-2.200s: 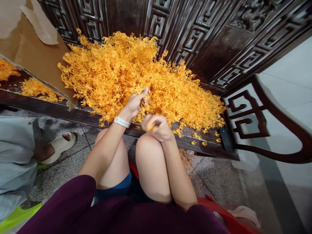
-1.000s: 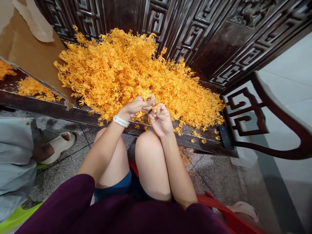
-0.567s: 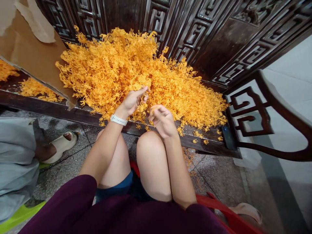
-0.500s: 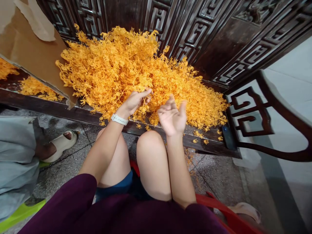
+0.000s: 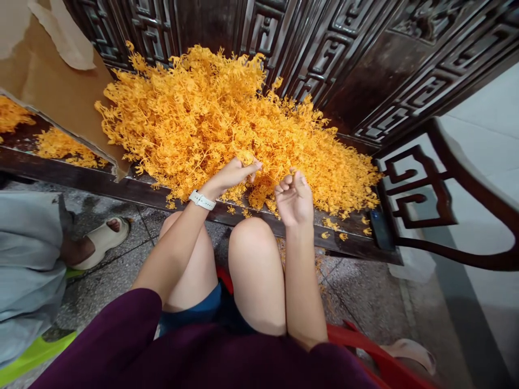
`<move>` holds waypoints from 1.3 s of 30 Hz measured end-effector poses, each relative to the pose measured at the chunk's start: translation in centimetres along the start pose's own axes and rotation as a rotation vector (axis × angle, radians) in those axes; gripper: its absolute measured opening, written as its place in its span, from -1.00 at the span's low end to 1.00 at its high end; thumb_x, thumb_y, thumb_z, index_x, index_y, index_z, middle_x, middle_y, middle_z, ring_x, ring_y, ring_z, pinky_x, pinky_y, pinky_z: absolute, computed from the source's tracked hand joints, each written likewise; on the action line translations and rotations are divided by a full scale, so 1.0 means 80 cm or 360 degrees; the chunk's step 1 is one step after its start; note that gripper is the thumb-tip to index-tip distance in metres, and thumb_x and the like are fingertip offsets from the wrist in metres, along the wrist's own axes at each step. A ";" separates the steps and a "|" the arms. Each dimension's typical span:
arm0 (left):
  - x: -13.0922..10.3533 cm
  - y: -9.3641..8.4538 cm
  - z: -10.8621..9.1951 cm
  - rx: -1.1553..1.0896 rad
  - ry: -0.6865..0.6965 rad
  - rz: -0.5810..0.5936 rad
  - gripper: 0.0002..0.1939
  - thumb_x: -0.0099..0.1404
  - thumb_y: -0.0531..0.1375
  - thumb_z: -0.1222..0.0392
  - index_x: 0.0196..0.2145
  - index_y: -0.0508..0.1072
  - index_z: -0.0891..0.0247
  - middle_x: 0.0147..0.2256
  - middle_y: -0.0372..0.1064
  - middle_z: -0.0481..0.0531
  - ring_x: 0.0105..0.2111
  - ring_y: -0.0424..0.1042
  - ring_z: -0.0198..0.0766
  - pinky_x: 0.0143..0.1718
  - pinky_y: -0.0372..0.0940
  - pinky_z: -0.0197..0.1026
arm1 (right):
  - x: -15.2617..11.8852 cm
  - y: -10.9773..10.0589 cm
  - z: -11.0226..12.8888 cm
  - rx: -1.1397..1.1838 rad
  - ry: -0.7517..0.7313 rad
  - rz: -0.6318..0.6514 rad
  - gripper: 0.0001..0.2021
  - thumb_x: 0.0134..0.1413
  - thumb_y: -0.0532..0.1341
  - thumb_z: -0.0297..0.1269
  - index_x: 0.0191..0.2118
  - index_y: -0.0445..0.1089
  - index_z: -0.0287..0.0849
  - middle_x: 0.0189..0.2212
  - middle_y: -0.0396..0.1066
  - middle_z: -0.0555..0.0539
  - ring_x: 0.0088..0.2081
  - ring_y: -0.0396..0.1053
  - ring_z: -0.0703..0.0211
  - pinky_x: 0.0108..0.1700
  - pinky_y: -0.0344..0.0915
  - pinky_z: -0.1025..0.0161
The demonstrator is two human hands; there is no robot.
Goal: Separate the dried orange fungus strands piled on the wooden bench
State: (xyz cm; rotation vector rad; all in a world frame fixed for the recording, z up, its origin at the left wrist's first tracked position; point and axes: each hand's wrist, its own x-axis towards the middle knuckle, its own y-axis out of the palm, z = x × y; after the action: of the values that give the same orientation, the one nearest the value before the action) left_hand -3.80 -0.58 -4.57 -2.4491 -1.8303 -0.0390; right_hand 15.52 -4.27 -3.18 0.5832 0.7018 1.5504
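Note:
A large heap of small orange plastic-looking pieces (image 5: 211,113), with claw-like ends and thin stems, lies on a dark wooden bench (image 5: 140,186). My left hand (image 5: 237,174), with a pale watch strap on its wrist, is at the heap's front edge. Its thumb and fingers pinch together, with an orange piece (image 5: 245,156) at the fingertips. To its right, my right hand (image 5: 295,200) is turned palm up, its fingers curled in against the thumb. Whatever may sit between those right fingertips is too small to make out.
A cardboard sheet (image 5: 65,86) stands left of the heap, with more orange pieces (image 5: 67,147) behind it. A dark phone (image 5: 381,229) lies by the carved armrest (image 5: 421,186). Loose pieces (image 5: 343,236) dot the bench edge. Another person's sandalled foot (image 5: 101,243) is at left.
My left hand has shifted slightly right and down. My right hand has moved a little right and down, and its spread, blurred fingers have curled closed.

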 end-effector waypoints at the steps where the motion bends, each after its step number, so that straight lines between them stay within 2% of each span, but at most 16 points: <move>1: 0.001 0.000 0.002 0.0042 -0.0006 -0.0014 -0.52 0.42 0.19 -0.18 -0.39 0.39 0.33 -0.47 0.33 0.03 -0.49 0.21 -0.40 -0.37 0.07 -0.23 | -0.003 -0.002 0.001 -0.0185 -0.0027 0.0065 -0.81 0.31 0.29 -0.30 -0.02 0.36 -0.19 -0.38 0.28 0.02 -0.41 0.22 0.44 -0.34 0.26 0.44; 4: 0.004 0.000 0.006 0.0080 0.0041 -0.0046 -0.52 0.42 0.19 -0.17 -0.43 0.39 0.33 -0.46 0.32 0.05 -0.47 0.24 -0.38 -0.34 0.10 -0.22 | -0.011 -0.006 -0.001 -0.0619 0.0029 0.0257 -0.70 0.21 0.37 -0.26 0.04 0.44 -0.11 -0.35 0.32 -0.03 -0.34 0.28 0.40 -0.28 0.27 0.43; 7: 0.003 0.003 0.002 -0.0057 0.0045 -0.0034 -0.65 0.35 0.27 -0.06 -0.24 0.45 0.34 -0.42 0.32 0.01 -0.42 0.27 -0.37 -0.29 0.16 -0.23 | -0.013 -0.006 -0.001 -0.0767 0.0208 0.0341 -0.73 0.15 0.39 -0.28 -0.03 0.52 -0.15 -0.29 0.37 -0.08 -0.30 0.29 0.37 -0.27 0.28 0.41; 8: 0.002 0.003 0.000 -0.0124 0.0026 -0.0030 -0.64 0.30 0.30 0.02 -0.09 0.45 0.35 -0.39 0.34 0.00 -0.39 0.29 -0.37 -0.25 0.19 -0.23 | -0.011 -0.005 0.001 -0.0686 0.0232 0.0330 -0.74 0.15 0.39 -0.28 -0.03 0.53 -0.14 -0.26 0.38 -0.08 -0.30 0.28 0.37 -0.26 0.28 0.41; 11: 0.000 0.002 -0.006 -0.0245 -0.0032 -0.0018 -0.31 0.18 0.31 0.21 0.25 0.29 0.38 -0.18 0.42 0.06 -0.17 0.37 -0.30 0.02 0.27 -0.20 | -0.006 -0.004 0.015 -0.0147 0.0024 0.0237 -0.67 0.24 0.32 -0.08 0.05 0.50 -0.08 -0.01 0.40 -0.07 -0.25 0.27 0.37 -0.21 0.33 0.40; 13: -0.001 -0.001 -0.006 -0.0190 -0.0058 0.0066 -0.27 0.18 0.24 0.24 0.30 0.27 0.38 0.05 0.40 0.17 0.02 0.37 -0.20 0.24 0.20 -0.10 | -0.004 -0.007 0.025 0.0119 -0.0138 0.0191 -0.58 0.33 0.20 0.08 0.11 0.47 -0.09 0.15 0.34 -0.06 -0.20 0.27 0.37 -0.18 0.34 0.40; 15: 0.000 -0.004 -0.003 -0.0056 -0.0069 0.0168 -0.32 0.22 0.20 0.21 0.29 0.31 0.36 0.27 0.26 0.23 0.20 0.29 -0.08 0.39 0.07 0.02 | -0.004 -0.010 0.029 0.0138 -0.0162 0.0160 -0.52 0.38 0.11 0.16 0.11 0.46 -0.10 0.13 0.35 -0.07 -0.23 0.25 0.36 -0.20 0.32 0.38; 17: 0.002 -0.006 0.002 0.0054 -0.0016 0.0250 -0.32 0.31 0.17 0.14 0.35 0.25 0.39 0.37 0.12 0.29 0.36 0.16 0.01 0.48 -0.08 0.11 | -0.004 -0.011 0.024 0.0002 -0.0074 0.0140 -0.52 0.36 0.10 0.18 0.09 0.45 -0.08 0.00 0.38 -0.08 -0.29 0.21 0.35 -0.24 0.28 0.36; 19: 0.004 -0.005 0.007 0.0162 0.0109 0.0317 -0.25 0.41 0.12 0.01 0.42 0.12 0.45 0.41 0.03 0.37 0.45 0.03 0.03 0.51 -0.14 0.12 | -0.005 -0.007 0.011 -0.0274 -0.0030 0.0118 -0.58 0.29 0.22 0.10 0.08 0.41 -0.07 -0.13 0.37 -0.08 -0.33 0.20 0.36 -0.27 0.24 0.36; 22: 0.006 -0.003 0.016 0.0397 0.0340 0.0418 -0.23 0.46 0.10 0.01 0.48 0.04 0.42 0.46 -0.09 0.33 0.50 -0.07 -0.01 0.52 -0.15 0.09 | -0.002 0.002 -0.013 -0.0914 -0.0247 0.0130 -0.57 0.14 0.40 -0.10 0.06 0.40 -0.13 -0.18 0.36 -0.07 -0.29 0.27 0.36 -0.23 0.25 0.36; 24: 0.007 -0.002 0.021 0.0565 0.0458 0.0444 -0.30 0.42 0.09 0.21 0.46 0.11 0.39 0.47 -0.09 0.28 0.49 -0.04 -0.04 0.52 -0.13 0.07 | 0.001 0.006 -0.026 -0.1316 -0.0441 0.0178 -0.58 0.14 0.42 -0.12 0.04 0.41 -0.17 -0.18 0.36 -0.07 -0.23 0.31 0.35 -0.18 0.27 0.37; 26: 0.008 -0.002 0.023 0.0680 0.0511 0.0426 -0.31 0.35 0.07 0.36 0.42 0.20 0.40 0.43 0.03 0.29 0.45 0.10 -0.04 0.49 -0.03 0.06 | 0.003 0.006 -0.034 -0.1549 -0.0550 0.0218 -0.62 0.19 0.39 -0.10 0.01 0.42 -0.20 -0.17 0.37 -0.07 -0.18 0.33 0.35 -0.15 0.29 0.38; 28: 0.008 -0.001 0.021 0.0702 0.0534 0.0380 -0.40 0.37 0.10 0.32 0.35 0.31 0.41 0.36 0.18 0.31 0.38 0.22 -0.03 0.43 0.09 0.04 | 0.005 0.002 -0.037 -0.1594 -0.0601 0.0214 -0.65 0.23 0.35 -0.08 -0.02 0.41 -0.22 -0.15 0.38 -0.07 -0.18 0.35 0.36 -0.14 0.31 0.38; 32: 0.005 0.004 0.013 0.0467 0.0476 0.0269 -0.53 0.41 0.21 0.03 0.16 0.48 0.37 0.17 0.42 0.26 0.15 0.43 -0.10 0.22 0.28 -0.09 | 0.006 -0.005 -0.034 -0.1236 -0.0475 0.0082 -0.69 0.24 0.29 -0.10 -0.05 0.39 -0.23 -0.14 0.40 -0.11 -0.28 0.33 0.37 -0.23 0.31 0.36; 36: 0.005 0.009 0.005 -0.0035 0.0303 0.0128 -0.76 0.32 0.22 0.21 -0.10 0.49 0.40 -0.20 0.47 0.11 -0.25 0.42 -0.32 -0.14 0.32 -0.26 | 0.006 -0.002 -0.030 -0.0826 -0.0284 -0.0093 -0.64 0.07 0.36 -0.18 -0.04 0.37 -0.20 -0.22 0.33 -0.07 -0.34 0.26 0.41 -0.27 0.29 0.38; 39: 0.004 0.008 -0.003 -0.0256 0.0247 0.0208 -0.83 0.29 0.23 0.20 -0.24 0.48 0.40 -0.30 0.43 0.10 -0.30 0.41 -0.33 -0.24 0.29 -0.28 | 0.004 0.004 -0.030 -0.0704 -0.0189 -0.0038 -0.64 0.02 0.38 -0.21 -0.08 0.39 -0.21 -0.21 0.32 -0.07 -0.33 0.25 0.42 -0.26 0.29 0.39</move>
State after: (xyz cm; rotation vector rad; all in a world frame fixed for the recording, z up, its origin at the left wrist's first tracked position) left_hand -3.10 -0.51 -4.36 -2.5829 -1.6597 -0.3703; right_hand 13.53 -4.23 -4.64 0.3290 0.2596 1.5714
